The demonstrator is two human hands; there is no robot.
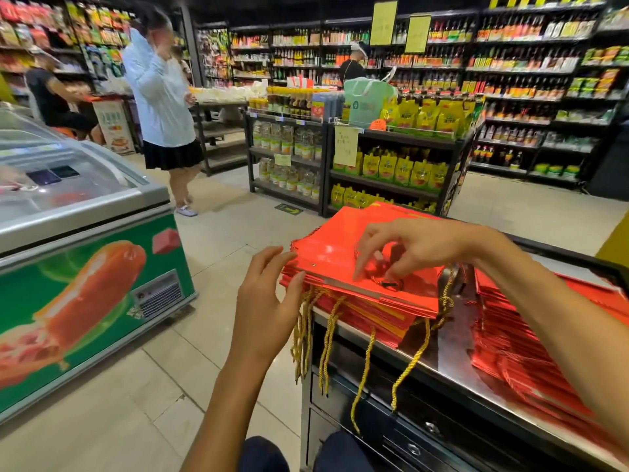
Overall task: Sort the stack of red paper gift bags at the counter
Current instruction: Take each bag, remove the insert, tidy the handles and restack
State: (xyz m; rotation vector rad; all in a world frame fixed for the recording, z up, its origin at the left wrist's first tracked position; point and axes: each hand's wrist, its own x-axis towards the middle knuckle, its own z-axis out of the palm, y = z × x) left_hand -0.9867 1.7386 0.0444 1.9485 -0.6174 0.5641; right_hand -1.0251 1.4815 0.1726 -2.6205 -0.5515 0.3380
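Note:
A stack of flat red paper gift bags (335,248) lies on the left end of the steel counter (452,356), with gold cord handles (328,338) hanging over the counter's front edge. My left hand (269,301) presses against the stack's left edge, fingers nearly straight. Above the top bag, my right hand (405,248) has its fingers curled down, fingertips on a dark cord handle near the bag's front edge. A second spread of shiny red bags (520,338) lies on the counter under my right forearm.
A green chest freezer (85,267) stands to the left across a tiled aisle. A person in a white shirt (160,97) stands beyond it. Low shelving with yellow pouches (401,165) sits behind the counter, and stocked shelves line the back walls.

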